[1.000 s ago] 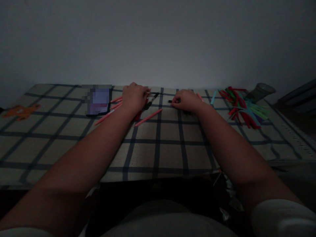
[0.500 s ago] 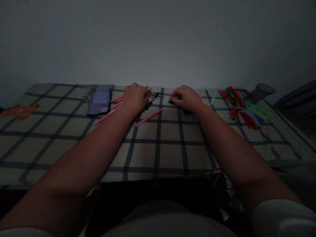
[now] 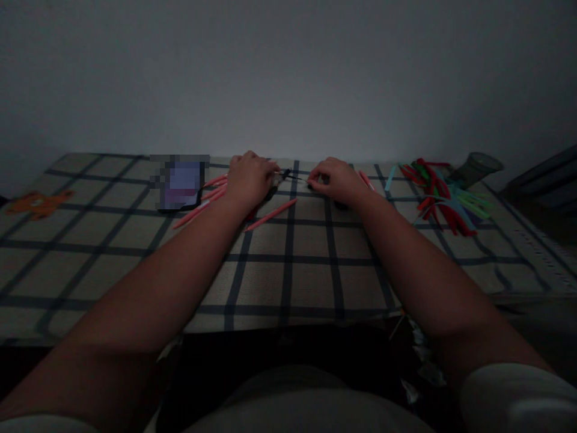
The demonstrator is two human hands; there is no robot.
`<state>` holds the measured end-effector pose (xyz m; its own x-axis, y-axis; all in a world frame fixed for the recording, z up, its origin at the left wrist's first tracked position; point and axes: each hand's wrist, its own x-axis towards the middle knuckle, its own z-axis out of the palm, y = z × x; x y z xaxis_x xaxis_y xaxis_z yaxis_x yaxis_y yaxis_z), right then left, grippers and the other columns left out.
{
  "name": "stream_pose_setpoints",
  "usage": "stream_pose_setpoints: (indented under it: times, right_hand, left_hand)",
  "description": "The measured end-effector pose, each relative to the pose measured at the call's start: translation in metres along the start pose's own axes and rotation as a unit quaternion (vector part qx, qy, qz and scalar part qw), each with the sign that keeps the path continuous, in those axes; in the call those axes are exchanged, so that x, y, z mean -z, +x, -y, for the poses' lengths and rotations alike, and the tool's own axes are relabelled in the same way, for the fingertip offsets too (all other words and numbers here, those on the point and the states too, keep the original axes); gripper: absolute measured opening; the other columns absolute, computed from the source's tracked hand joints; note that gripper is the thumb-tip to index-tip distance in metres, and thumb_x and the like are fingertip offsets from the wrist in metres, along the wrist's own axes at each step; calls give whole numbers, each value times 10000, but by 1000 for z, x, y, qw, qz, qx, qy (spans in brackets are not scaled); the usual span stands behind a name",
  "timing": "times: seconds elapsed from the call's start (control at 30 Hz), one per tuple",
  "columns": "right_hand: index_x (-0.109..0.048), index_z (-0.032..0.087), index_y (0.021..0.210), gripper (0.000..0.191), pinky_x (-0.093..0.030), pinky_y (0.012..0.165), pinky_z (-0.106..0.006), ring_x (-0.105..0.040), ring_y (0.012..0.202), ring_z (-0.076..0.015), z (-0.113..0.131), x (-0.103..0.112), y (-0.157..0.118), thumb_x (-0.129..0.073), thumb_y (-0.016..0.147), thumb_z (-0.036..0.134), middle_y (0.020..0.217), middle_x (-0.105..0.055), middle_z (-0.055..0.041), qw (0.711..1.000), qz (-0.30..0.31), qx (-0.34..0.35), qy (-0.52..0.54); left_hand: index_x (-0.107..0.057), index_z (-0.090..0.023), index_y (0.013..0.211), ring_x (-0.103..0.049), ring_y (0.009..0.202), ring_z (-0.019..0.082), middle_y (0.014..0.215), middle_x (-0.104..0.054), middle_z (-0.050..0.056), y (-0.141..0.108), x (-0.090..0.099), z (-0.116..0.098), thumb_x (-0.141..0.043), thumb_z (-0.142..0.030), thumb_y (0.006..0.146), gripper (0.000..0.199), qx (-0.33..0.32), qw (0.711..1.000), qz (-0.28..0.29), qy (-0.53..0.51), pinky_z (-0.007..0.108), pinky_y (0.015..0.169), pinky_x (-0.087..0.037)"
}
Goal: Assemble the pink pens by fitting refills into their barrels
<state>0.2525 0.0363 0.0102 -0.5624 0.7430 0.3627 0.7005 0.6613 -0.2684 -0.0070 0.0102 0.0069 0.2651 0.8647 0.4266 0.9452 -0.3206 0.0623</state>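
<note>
My left hand (image 3: 252, 177) is closed near the back middle of the table, its fingertips pinched on something too small to make out. Beside those fingertips lies a dark tool (image 3: 283, 176), partly covered by the hand. To the right, my right hand (image 3: 331, 178) is closed too, thumb and finger pinched at a small dark item (image 3: 309, 186). A thin dark line runs between the two hands. Pink sticks (image 3: 214, 191) lie left of my left hand, and one pink stick (image 3: 271, 214) lies in front of it. Another pink piece (image 3: 366, 179) shows behind my right wrist.
A tablet or phone (image 3: 183, 183), partly pixelated, is at the back left. An orange item (image 3: 39, 204) lies far left. Red, green and blue strips (image 3: 444, 204) and a dark glass (image 3: 478, 170) stand or lie at the right on the checked cloth (image 3: 311, 282).
My left hand has shifted slightly to the right. My right hand has moved a little, and more of the pink piece behind it shows.
</note>
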Motion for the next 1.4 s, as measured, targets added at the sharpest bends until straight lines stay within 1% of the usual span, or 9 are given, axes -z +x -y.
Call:
stream_pose_setpoints:
  times: [0.2,0.33,0.5,0.67,0.8,0.9,1.0,1.1,1.4]
  right_hand:
    - [-832,197,1001,203,-478,951,-425,-633,1026,-293,1,0,0,-649,933,250,1055,-788,-132,1000,-3,4,-1]
    - [-834,213,991,183,-483,972,-437,-642,1056,-306,-2,-2,1,-664,937,255,1060,-794,-128,1000,-8,12,5]
    - [-838,219,996,181,-486,980,-449,-651,1065,-315,-6,-3,1,-677,939,280,1057,-800,-128,1000,-6,7,-1]
    - [-830,211,986,179,-486,956,-433,-642,1036,-309,-6,-2,0,-671,927,268,1043,-799,-131,1000,-9,-2,-17]
    - [-828,211,974,176,-486,945,-426,-643,1020,-306,-6,-3,1,-667,916,247,1032,-802,-128,1000,-9,-2,-27]
    - [-832,210,971,183,-485,952,-428,-647,1030,-307,-6,-3,1,-661,914,241,1035,-806,-124,1000,-14,-2,-27]
    - [-835,206,980,191,-486,960,-427,-658,1033,-302,-5,-3,1,-657,916,239,1046,-810,-120,1000,-14,-2,-25]
    - [-833,201,985,188,-490,971,-425,-668,1033,-296,-3,-3,1,-661,919,238,1051,-814,-119,1000,-12,-2,-24]
    - [-840,217,980,175,-501,976,-441,-678,1034,-302,-5,-4,1,-683,916,262,1036,-816,-114,999,-13,-11,-31]
  left_hand:
    - [-823,-285,1319,-603,1283,350,1285,-808,118,-1,3,-3,-515,-271,1077,392,11,1000,21,-1,500,1079,-418]
    - [-818,-254,1338,-593,1304,361,1297,-799,136,-1,4,-5,-475,-298,1095,423,14,999,34,-5,509,1097,-407]
    - [-811,-233,1354,-564,1330,351,1331,-782,142,-1,3,-6,-476,-281,1088,430,20,999,40,-12,498,1132,-379]
    - [-802,-249,1370,-569,1306,331,1298,-798,125,-2,5,-6,-488,-274,1073,433,21,999,33,-4,472,1109,-389]
    - [-795,-274,1382,-575,1325,346,1325,-791,113,-1,7,-6,-476,-279,1074,443,22,999,40,-2,490,1114,-388]
    - [-801,-266,1378,-567,1333,355,1329,-788,126,-1,6,-6,-473,-277,1076,445,22,999,41,-6,498,1118,-382]
    - [-813,-254,1358,-573,1310,353,1306,-796,132,-1,4,-5,-480,-273,1077,435,17,999,30,-9,496,1104,-387]
    - [-820,-270,1337,-585,1277,347,1300,-805,124,-2,3,-5,-491,-275,1081,417,9,1000,20,-8,493,1073,-401]
    - [-825,-273,1323,-582,1260,331,1281,-806,119,-3,8,-10,-539,-257,1081,375,8,1000,26,-9,472,1071,-402]
